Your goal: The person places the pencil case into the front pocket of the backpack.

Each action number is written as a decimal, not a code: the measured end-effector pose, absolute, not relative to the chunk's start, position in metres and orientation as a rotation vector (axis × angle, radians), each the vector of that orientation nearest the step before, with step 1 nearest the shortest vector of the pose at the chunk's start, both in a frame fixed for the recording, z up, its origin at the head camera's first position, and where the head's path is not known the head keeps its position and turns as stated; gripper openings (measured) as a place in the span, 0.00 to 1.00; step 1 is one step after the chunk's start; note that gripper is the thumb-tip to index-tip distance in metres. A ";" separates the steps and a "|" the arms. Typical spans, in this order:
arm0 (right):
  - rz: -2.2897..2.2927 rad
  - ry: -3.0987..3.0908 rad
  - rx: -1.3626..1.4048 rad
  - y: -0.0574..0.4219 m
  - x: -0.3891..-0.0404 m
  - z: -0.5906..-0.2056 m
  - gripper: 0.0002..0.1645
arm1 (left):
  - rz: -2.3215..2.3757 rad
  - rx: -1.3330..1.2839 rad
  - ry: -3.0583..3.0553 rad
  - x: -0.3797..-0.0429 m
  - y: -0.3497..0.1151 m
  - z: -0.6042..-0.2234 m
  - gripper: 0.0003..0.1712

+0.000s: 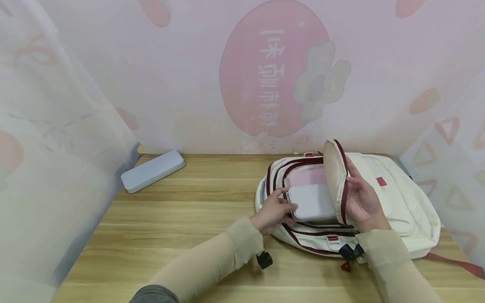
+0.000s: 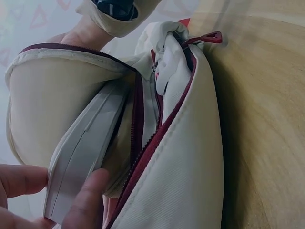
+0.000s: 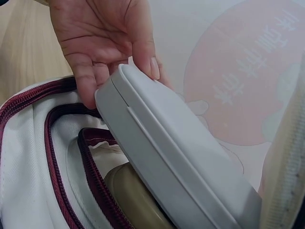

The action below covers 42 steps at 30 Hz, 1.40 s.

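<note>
A cream backpack (image 1: 407, 202) with dark red zips lies on the table, its front pocket unzipped. My left hand (image 1: 275, 210) pinches one end of a pale grey hard case (image 1: 312, 202), thumb on one side and fingers on the other. The case sits tilted at the pocket opening in the right wrist view, its far end inside. My right hand (image 1: 363, 202) holds the raised pocket flap (image 1: 335, 181) by its zipped edge. Within the pocket, a pink item (image 1: 306, 176) shows beside the case, and a rounded olive-brown object (image 3: 136, 195) lies under it.
A second pale case, bluish grey (image 1: 153, 171), lies at the back left of the wooden table (image 1: 182, 235). Printed cloth walls (image 1: 189, 75) stand behind and on both sides. A red strap (image 1: 460, 265) trails from the bag at the right.
</note>
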State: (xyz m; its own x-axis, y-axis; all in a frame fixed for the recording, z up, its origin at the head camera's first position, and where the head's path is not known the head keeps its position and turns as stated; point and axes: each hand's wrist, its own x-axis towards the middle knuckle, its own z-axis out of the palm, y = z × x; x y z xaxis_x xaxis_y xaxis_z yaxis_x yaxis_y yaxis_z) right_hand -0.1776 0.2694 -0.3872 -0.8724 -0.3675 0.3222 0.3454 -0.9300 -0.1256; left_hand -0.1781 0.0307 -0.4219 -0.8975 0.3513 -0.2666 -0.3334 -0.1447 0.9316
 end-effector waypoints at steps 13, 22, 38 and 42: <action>-2.725 0.106 -0.486 0.269 -0.176 -0.387 0.33 | 2.059 0.059 1.810 -0.177 0.045 -0.420 0.32; -2.725 0.114 -0.476 0.271 -0.175 -0.386 0.33 | 2.041 0.052 1.852 -0.175 0.055 -0.418 0.31; -2.714 0.096 -0.475 0.270 -0.174 -0.389 0.34 | 2.021 0.073 1.816 -0.179 0.070 -0.421 0.30; -2.721 0.097 -0.460 0.269 -0.174 -0.389 0.33 | 2.027 0.068 1.794 -0.179 0.068 -0.421 0.31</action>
